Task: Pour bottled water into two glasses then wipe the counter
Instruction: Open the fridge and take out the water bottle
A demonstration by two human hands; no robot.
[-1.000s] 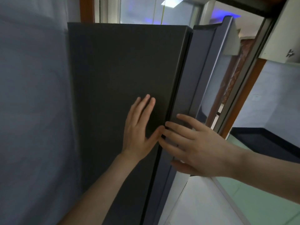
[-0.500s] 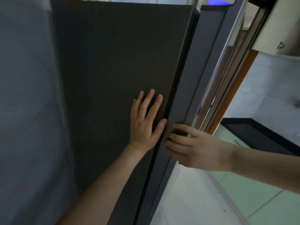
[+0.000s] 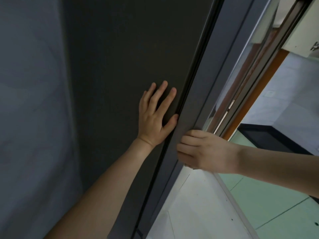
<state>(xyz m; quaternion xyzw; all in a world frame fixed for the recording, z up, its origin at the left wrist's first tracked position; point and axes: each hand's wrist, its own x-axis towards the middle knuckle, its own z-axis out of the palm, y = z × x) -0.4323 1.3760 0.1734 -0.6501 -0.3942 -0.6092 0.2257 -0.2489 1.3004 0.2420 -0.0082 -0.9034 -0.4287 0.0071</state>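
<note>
A tall dark grey fridge (image 3: 124, 66) fills the middle of the head view, seen from its side. My left hand (image 3: 156, 116) lies flat against that side panel, fingers straight and spread. The fridge door (image 3: 222, 69) runs along the right of the panel, seen edge-on. My right hand (image 3: 203, 150) grips the door's edge, fingers curled round it. No bottle, glass or cloth is in view.
A grey wall (image 3: 31, 118) stands close on the left. Right of the fridge is a metal and wood door frame (image 3: 259, 80). White floor (image 3: 198, 204) and green tiles (image 3: 269, 200) lie below. A black counter edge (image 3: 276, 137) and a cabinet (image 3: 303, 38) show at right.
My right hand's fingers went from lying stretched on the door to curling round its edge. The view has moved closer to the fridge. My left hand stays flat on the side.
</note>
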